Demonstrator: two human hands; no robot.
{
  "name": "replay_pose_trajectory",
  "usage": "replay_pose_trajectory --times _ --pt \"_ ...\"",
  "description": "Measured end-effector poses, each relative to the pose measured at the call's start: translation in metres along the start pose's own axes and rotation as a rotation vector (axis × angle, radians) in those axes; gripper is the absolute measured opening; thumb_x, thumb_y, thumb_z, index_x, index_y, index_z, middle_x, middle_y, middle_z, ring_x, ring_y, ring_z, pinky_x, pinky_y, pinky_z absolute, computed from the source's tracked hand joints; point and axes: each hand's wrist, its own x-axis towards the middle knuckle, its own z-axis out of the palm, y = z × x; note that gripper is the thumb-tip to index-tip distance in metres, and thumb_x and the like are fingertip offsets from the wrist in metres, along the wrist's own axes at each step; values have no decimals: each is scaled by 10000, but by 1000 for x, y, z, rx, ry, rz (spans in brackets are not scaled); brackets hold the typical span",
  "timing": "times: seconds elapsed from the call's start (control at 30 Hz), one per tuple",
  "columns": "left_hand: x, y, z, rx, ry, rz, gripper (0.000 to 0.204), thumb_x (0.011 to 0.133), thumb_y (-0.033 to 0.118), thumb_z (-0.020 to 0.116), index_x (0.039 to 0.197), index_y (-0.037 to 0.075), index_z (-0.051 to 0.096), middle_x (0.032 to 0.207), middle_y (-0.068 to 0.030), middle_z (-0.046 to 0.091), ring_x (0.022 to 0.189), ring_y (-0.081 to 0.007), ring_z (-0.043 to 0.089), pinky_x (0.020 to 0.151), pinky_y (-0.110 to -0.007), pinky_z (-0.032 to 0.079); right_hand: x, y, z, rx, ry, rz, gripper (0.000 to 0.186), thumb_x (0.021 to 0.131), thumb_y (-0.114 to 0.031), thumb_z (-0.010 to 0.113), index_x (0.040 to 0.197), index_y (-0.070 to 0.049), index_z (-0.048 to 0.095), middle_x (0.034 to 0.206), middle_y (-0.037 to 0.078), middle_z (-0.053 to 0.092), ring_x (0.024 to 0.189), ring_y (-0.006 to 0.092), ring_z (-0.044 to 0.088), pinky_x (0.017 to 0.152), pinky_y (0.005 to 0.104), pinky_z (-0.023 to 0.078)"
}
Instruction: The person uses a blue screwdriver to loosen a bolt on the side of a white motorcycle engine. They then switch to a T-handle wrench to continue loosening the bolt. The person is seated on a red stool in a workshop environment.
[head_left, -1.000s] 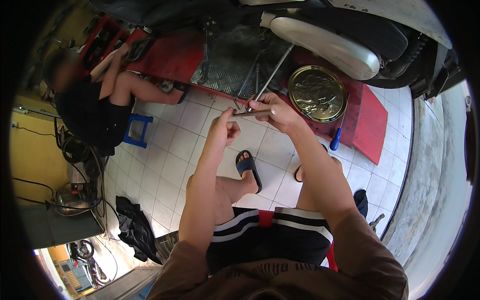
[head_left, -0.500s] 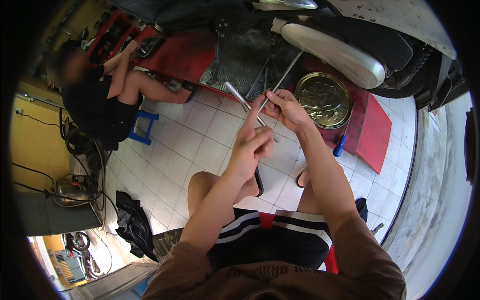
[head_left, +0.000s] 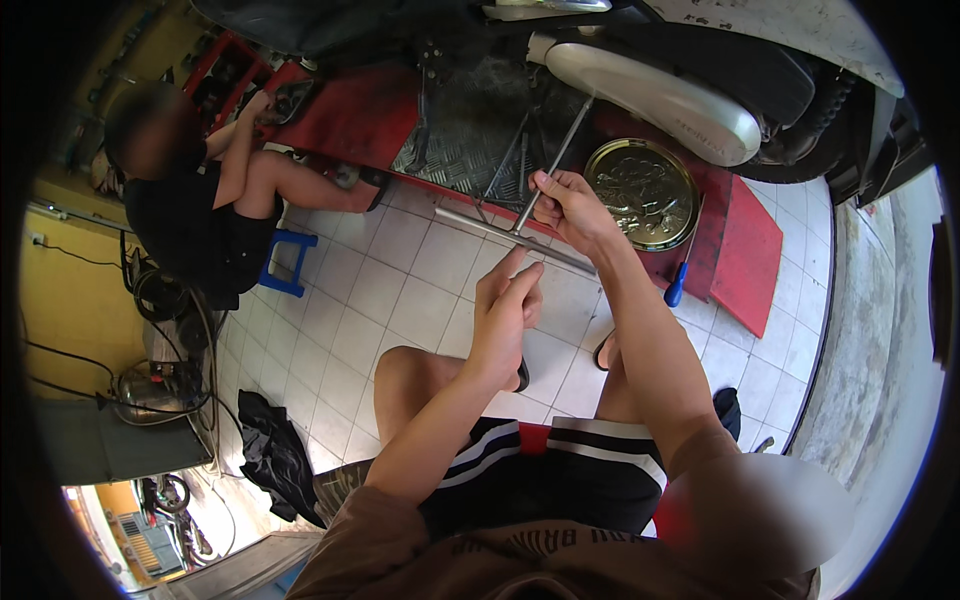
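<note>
A steel T-handle wrench (head_left: pixel 555 163) runs from in front of me up to the lower edge of the scooter's silver side cover (head_left: pixel 650 95). My right hand (head_left: pixel 573 212) is closed round its shaft, just beyond the crossbar. Below the middle of that crossbar is my left hand (head_left: pixel 507 315), holding nothing, with its index finger and thumb stretched forward and the other fingers loosely bent. Whether its fingertip touches the bar I cannot tell. The tool's far tip meets the cover's edge, and what it sits on is too small to make out.
A round golden tray (head_left: pixel 640 237) lies on the red lift platform (head_left: pixel 748 262), beside a blue-handled screwdriver (head_left: pixel 677 285). At the left, a person in black (head_left: pixel 200 195) works beside a blue stool (head_left: pixel 287 262). Black cloth (head_left: pixel 272 455) lies on the tiles.
The wrench's crossbar has turned from a steep slant to a flatter one. My left hand has drawn back a little from it. My right hand keeps hold of the shaft.
</note>
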Motion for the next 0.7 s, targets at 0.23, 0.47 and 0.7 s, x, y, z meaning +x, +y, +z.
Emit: replay_pose_trajectory --times 0.23,0.47,0.7 --pt "16 10 -21 -7 75 -78 520 945 168 497 1424 -11 404 568 52 390 440 -34 300 406 -210 221 4 -1 0 23 15 -45 238 992 -239 549 892 -24 530 622 -38 362 541 70 282 503 236 248" --pt "10 26 -20 60 185 134 602 936 201 511 1462 -22 323 648 29 461 498 -37 341 432 -190 232 -1 -7 8 64 79 -55 224 996 -230 539 893 -32 526 638 -38 357 559 70 290 516 234 260" --pt "-8 19 1 217 -264 302 681 911 99 549 1497 -28 225 674 -14 531 594 -43 452 508 -200 321 2 -9 4 132 32 -125 254 1007 -239 515 886 -16 528 637 -39 345 608 84 318 593 247 307"
